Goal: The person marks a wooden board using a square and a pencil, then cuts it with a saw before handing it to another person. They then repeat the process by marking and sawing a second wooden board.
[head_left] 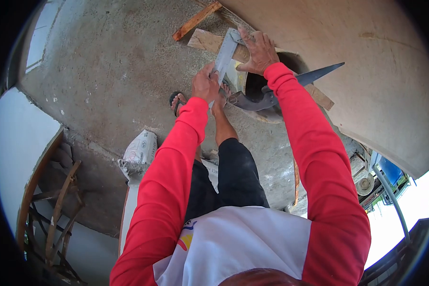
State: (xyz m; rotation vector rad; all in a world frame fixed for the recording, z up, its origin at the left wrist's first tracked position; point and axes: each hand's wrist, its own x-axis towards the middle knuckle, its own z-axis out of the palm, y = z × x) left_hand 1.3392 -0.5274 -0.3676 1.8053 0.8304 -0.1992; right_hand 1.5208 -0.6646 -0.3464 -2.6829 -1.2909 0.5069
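A metal try square [225,55] lies slanted across one end of a wooden plank [208,41]. My left hand [205,85] is closed around the near end of its blade. Over the plank, my right hand [260,51] spans the width, thumb on the near side and fingers toward the far side, the index finger touching the square's head. Under my right forearm is a hand saw [319,74] with a dark curved handle, partly hidden by the sleeve. Beneath the plank stands a round, open container [267,115], its inside dark.
A loose wood piece [197,21] lies on the concrete floor [124,71] beyond the plank. A large plywood sheet [381,76] rises at the right. A printed sack [140,150] sits left of my legs, and wooden framing [57,214] stands at lower left.
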